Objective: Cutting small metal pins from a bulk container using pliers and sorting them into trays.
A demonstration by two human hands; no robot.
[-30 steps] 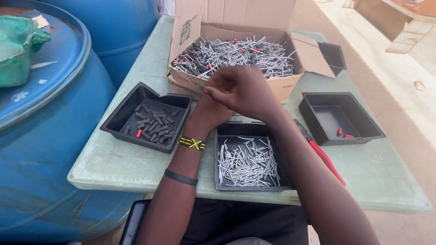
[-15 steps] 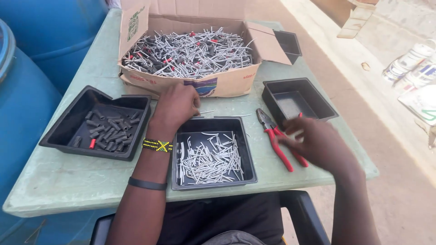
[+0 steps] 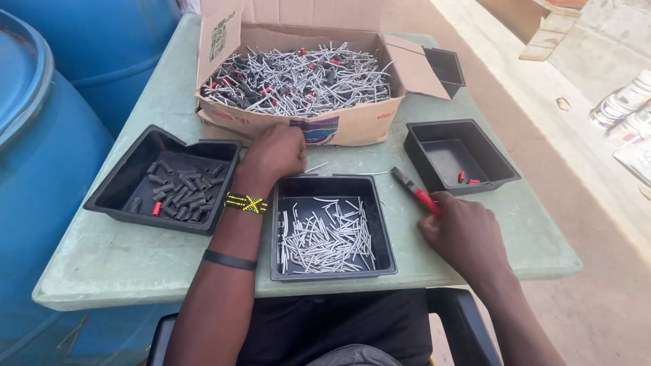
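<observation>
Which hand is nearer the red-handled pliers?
Right. The right hand lies on the pliers and covers their handles; the left hand rests by the cardboard box, across the middle tray.

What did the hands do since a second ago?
Both hands left the cardboard box. The right hand swung out and closed over the red-handled pliers; the left hand dropped to the table before the box. The three black trays, nails and sleeves stayed put.
</observation>
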